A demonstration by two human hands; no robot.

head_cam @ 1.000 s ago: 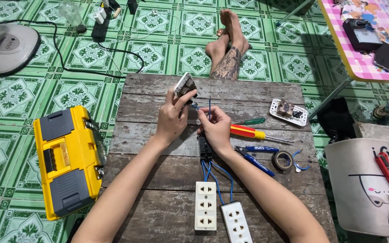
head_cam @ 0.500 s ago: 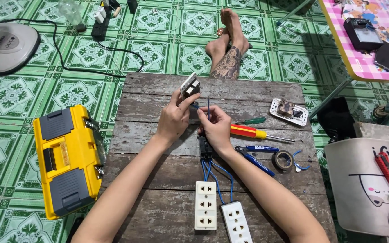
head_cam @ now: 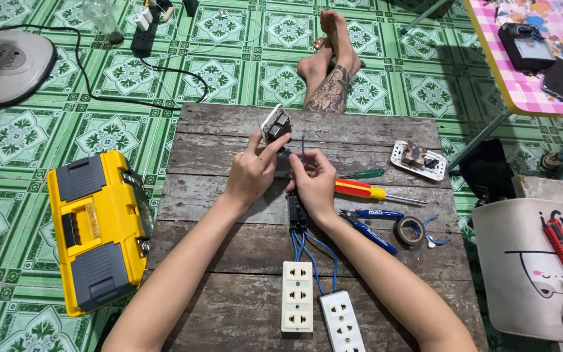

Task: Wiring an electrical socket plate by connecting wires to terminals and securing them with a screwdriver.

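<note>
My left hand (head_cam: 252, 171) holds a small white and grey switch module (head_cam: 274, 124) tilted up above a worn wooden board (head_cam: 229, 274). My right hand (head_cam: 314, 182) pinches a thin blue wire (head_cam: 303, 147) that stands upright beside the module. More blue wires (head_cam: 307, 248) run from under my right hand down to two white socket plates (head_cam: 297, 296), (head_cam: 341, 321) lying near the board's front edge. A dark block (head_cam: 296, 213) lies under my right wrist where the wires meet.
A yellow toolbox (head_cam: 99, 228) stands left of the board. Right of my hands lie a red and yellow screwdriver (head_cam: 363, 190), a green screwdriver (head_cam: 367, 173), blue pliers (head_cam: 369, 225), a tape roll (head_cam: 412, 229) and a white socket frame (head_cam: 418, 159). A person's bare feet (head_cam: 330, 58) rest beyond the board.
My left hand has lifted the switch module slightly up and away. My right hand keeps its hold on the blue wire in nearly the same place.
</note>
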